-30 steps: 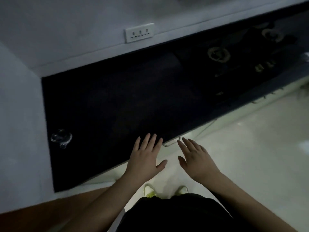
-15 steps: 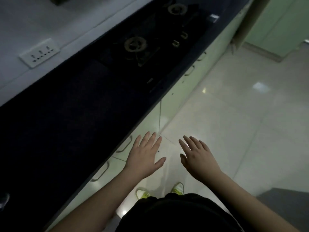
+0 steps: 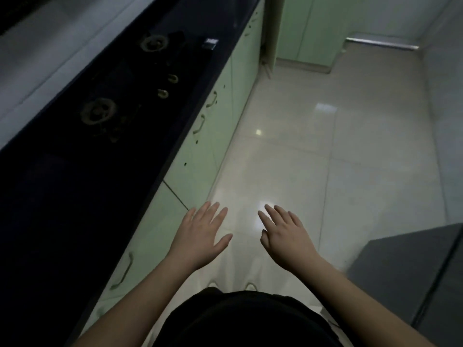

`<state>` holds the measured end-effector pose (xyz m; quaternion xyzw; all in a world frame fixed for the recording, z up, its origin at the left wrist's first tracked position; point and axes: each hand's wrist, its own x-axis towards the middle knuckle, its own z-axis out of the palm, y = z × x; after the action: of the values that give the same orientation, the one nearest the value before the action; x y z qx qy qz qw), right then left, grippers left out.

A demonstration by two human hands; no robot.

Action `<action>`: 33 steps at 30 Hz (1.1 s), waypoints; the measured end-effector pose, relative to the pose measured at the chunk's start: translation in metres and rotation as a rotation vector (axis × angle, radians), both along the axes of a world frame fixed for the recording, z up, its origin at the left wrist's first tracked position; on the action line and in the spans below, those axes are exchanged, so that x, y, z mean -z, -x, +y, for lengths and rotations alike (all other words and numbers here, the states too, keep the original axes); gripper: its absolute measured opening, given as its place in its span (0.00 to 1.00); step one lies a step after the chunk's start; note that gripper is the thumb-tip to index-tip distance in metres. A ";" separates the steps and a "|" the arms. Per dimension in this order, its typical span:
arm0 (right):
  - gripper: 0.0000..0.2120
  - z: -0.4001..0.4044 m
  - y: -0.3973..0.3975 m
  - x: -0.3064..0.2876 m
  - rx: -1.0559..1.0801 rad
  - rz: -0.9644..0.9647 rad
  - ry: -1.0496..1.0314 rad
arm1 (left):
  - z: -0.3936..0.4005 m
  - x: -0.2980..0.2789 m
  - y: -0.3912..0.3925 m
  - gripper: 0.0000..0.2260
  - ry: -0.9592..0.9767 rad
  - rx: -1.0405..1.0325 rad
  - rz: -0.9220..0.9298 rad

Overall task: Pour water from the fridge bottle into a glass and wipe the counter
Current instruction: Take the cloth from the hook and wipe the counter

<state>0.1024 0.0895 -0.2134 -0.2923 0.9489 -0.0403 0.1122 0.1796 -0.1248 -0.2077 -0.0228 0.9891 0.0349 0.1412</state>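
Both hands are held out in front of me, palms down, fingers straight and spread, holding nothing. My left hand hovers beside the front edge of the dark counter, over the pale green cabinet fronts. My right hand hovers over the glossy floor. The dark counter runs along the left side. No glass, bottle or cloth is in view. A grey appliance top, possibly the fridge, shows at the lower right.
A gas hob with two burners is set into the counter farther along. Pale green cabinet doors with handles run under the counter. Shiny tiled floor stretches ahead to a green door or cabinet.
The view has swung right, from the counter with a glass at its left end to the kitchen floor. Both hands keep the same open pose in front of me.
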 end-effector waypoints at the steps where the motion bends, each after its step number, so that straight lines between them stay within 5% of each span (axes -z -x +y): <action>1: 0.25 0.004 0.003 -0.001 0.030 -0.002 -0.001 | 0.003 0.000 0.008 0.29 -0.009 0.056 0.017; 13: 0.26 -0.013 0.055 0.003 0.265 -0.004 -0.042 | -0.010 -0.007 0.122 0.41 0.001 0.245 -0.102; 33: 0.26 -0.006 0.199 -0.014 0.418 0.087 -0.035 | 0.002 -0.015 0.299 0.38 -0.043 0.420 0.009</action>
<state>-0.0967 0.0831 -0.1994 -0.0886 0.9934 -0.0334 0.0654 -0.1192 -0.1230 -0.1925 0.1872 0.9718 0.0261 0.1412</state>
